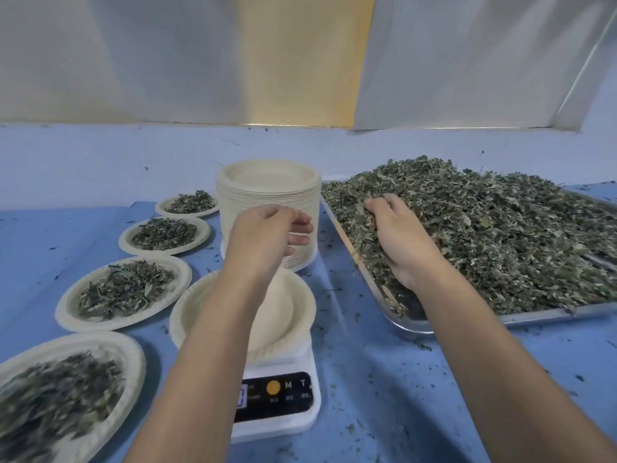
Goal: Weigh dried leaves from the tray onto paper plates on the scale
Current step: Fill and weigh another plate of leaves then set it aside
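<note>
Digging in now, our right hand [397,235] is deep in the dried leaves [500,222] at the near-left corner of the metal tray [534,317], fingers curled round a clump of them. The heap fills the tray, which sits on the blue table cover [384,362] to our right.

Over to the left hand [267,235]: it hangs above the scale [277,406], fingers loosely bent and holding nothing that we can see. Under it, 1 empty paper plate [297,309] sits on the scale's platform, with not a leaf on it. The scale's readout is mostly hidden behind our left forearm (the orange button and the letters M and T do show), so we cannot read the weight.

Just beyond the scale stands a tall stack of plates [253,198], close against the tray's left edge. Along our left run 4 filled plates [65,307], each bearing a mound of leaves, in a row from near to far. Loose leaf crumbs dot the cover around the tray and scale.
</note>
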A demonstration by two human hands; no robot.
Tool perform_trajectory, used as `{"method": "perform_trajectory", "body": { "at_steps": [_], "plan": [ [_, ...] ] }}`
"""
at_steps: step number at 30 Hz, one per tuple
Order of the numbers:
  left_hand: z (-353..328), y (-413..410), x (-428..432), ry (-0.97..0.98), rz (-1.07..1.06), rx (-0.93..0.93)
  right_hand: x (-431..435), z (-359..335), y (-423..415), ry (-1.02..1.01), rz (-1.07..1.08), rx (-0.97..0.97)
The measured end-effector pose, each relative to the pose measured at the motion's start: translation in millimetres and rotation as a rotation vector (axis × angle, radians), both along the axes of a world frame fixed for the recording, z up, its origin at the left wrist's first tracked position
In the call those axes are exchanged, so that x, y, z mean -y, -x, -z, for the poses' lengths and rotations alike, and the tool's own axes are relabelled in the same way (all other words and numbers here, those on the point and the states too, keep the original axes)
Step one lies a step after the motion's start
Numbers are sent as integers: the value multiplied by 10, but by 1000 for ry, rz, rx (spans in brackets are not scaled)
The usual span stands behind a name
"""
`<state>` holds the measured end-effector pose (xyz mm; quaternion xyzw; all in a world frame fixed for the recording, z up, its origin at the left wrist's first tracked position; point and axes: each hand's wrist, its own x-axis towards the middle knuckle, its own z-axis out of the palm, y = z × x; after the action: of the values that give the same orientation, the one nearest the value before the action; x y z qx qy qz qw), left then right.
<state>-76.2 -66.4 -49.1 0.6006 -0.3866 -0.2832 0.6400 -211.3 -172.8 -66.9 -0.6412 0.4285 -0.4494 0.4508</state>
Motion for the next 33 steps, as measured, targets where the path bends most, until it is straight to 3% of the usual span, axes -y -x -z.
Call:
{"method": "perform_trajectory", "body": {
  "at_steps": [7,13,19,33],
  "plan": [
    [-33,-577,-243,69,-212,-41,-512,-43,-679,179,-206,-109],
    [-9,-777,-317,80,-266,-126,-766,117,-983,246,-366,-346],
    [-6,-760,-315,82,-256,-69,-803,144,-958,302,-398,-511],
    [20,-744,-274,58,-246,-17,-761,117,-882,220,-481,-439]
  ]
}}
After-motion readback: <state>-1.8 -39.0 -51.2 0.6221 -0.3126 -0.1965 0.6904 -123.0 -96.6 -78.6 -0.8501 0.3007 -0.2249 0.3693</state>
